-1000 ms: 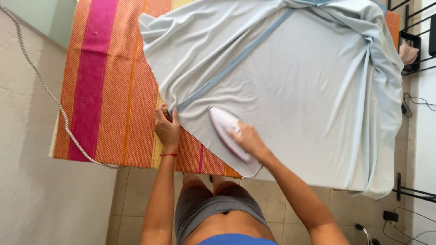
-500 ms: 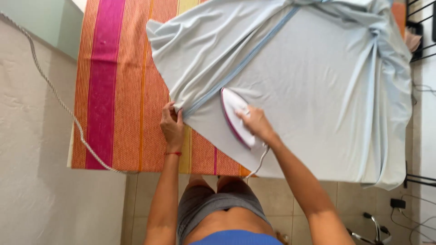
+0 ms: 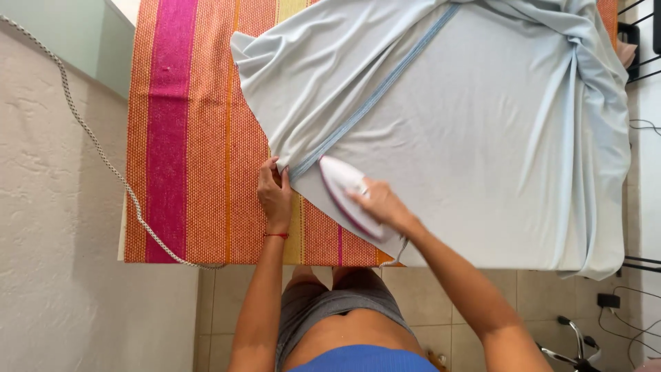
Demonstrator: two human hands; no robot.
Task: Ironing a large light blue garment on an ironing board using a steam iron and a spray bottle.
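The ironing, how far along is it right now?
Done: the wide middle of the pale blue cloth lies flat and smooth. In hand: the right hand presses the iron near the cloth's near corner, which the left hand pins on the striped cover. Left: the folds bunched along the far-left edge and the right side are still creased.

1. This is a home — an ironing corner in a tiled room.
2. A bench covered with a striped orange and pink cloth [image 3: 200,138] carries a pale blue garment [image 3: 482,138], with a white and pink iron [image 3: 348,196] on it near 6 o'clock.
3. A rough plastered wall [image 3: 48,207] fills 9 o'clock — a braided cord [image 3: 96,151] hangs across it.
4. Beige floor tiles [image 3: 413,289] show at 6 o'clock; cables and a wall plug [image 3: 606,301] sit at 4 o'clock.
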